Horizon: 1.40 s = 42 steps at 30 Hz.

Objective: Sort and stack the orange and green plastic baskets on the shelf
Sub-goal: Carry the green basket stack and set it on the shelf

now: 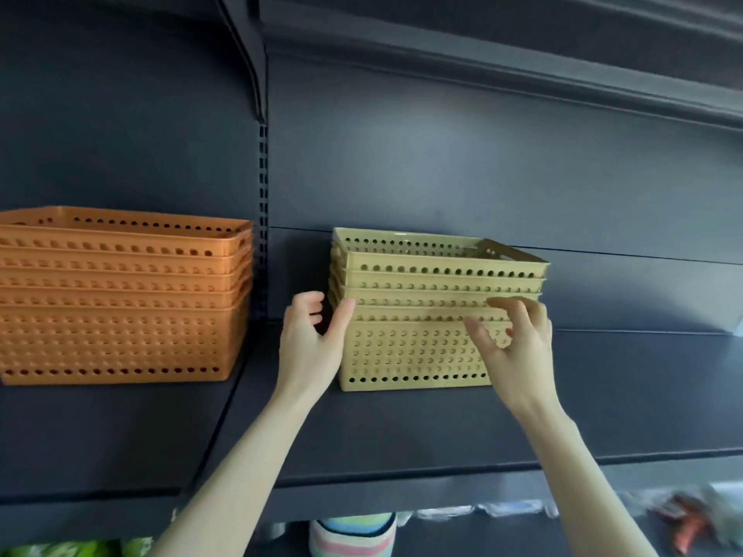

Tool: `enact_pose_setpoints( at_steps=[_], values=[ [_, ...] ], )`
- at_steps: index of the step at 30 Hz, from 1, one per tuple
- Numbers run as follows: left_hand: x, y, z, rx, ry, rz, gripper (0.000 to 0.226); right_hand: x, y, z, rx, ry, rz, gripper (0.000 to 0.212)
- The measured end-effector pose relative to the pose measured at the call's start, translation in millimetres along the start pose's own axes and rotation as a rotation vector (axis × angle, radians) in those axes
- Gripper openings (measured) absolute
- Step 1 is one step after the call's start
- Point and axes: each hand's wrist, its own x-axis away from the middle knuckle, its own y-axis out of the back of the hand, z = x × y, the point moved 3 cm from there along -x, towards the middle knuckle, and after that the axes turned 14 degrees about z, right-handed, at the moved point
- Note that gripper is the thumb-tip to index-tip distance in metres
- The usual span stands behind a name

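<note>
Green stack [422, 315] — open hands beside

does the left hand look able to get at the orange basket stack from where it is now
Probably yes. The left hand is open at the left end of the pale green perforated plastic basket stack, and only bare dark shelf lies between it and the orange perforated plastic basket stack.

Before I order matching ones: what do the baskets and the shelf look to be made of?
Orange stack and green stack: moulded plastic by the look, matte to satin, with thin walls, rolled rims and even rows of punched round holes. Shelf: probably painted sheet metal, dark and matte; its slotted upright suggests steel, though the coating hides the base material.
</note>
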Motion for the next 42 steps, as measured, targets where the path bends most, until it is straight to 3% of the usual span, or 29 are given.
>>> enact_pose_setpoints(
  at_steps=[4, 7, 10, 14, 18, 22, 27, 32, 42],
  values=[
    [-21.2, -21.1, -3.6, 0.188, 0.084, -0.005, 0.061, -19.8, 13.8, -31.3, -0.101, -0.070, 0.025, 0.081],
    [-31.8, -30.8, -8.7, 0.203, 0.087, 0.025, 0.076, -34.0, 16.7, -44.6, -0.320, -0.146, 0.068, 0.096],
    [-39.5, -37.0, -11.8, 0.197, 0.106, 0.035, 0.092, -44.8, 18.6, -47.2, -0.459, -0.191, 0.113, 0.081],
    [-38.2, -38.4, -8.9, 0.208, 0.056, 0.044, 0.075, -48.1, 18.1, -52.0, -0.509, -0.170, 0.121, 0.063],
    [-27.9, -33.5, -10.3, 0.230, -0.032, 0.025, 0.056, -43.6, 16.2, -50.1, -0.498, -0.169, 0.089, 0.081],
    [-11.3, -23.5, -12.0, 0.238, -0.105, -0.008, 0.060, -34.1, 21.2, -44.0, -0.490, -0.164, 0.043, 0.091],
    [9.6, -6.1, -11.5, 0.255, -0.135, -0.031, 0.069, -12.7, 28.0, -22.7, -0.551, -0.143, 0.025, 0.079],
    [27.8, 3.0, -17.0, 0.275, -0.176, 0.008, 0.091, 17.7, 38.5, -8.1, -0.631, -0.108, -0.008, 0.074],
    [80.0, -27.3, -58.8, 0.264, -0.275, 0.081, 0.096, 81.5, 108.1, -7.3, -0.607, -0.056, -0.165, 0.067]
  ],
)
